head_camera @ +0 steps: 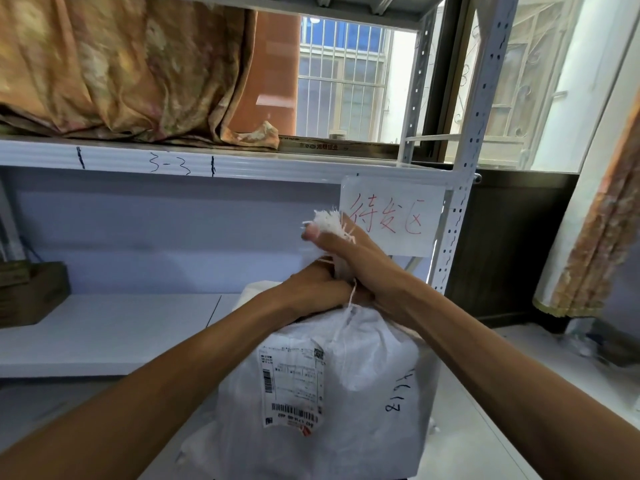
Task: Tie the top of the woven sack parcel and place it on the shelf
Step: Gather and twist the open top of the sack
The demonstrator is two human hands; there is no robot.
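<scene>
A white woven sack parcel (363, 382) stands upright in front of me, low in the view, with a shipping label (292, 386) on its front and black numbers on its right side. Its top is gathered into a twisted neck with a frayed end (329, 221) sticking up. My right hand (356, 251) is closed around the upper neck, thumb by the frayed end. My left hand (318, 285) grips the neck just below, touching the right hand. A loose white thread hangs down from between them. The white metal shelf (104, 334) lies behind and left of the sack.
A dark wooden box (31, 292) sits at the shelf's far left. The upper shelf board, marked 3-3, carries a patterned orange cloth (121, 71). A paper sign with red writing (391, 216) hangs on the perforated post (464, 202). A window and a curtain stand at right.
</scene>
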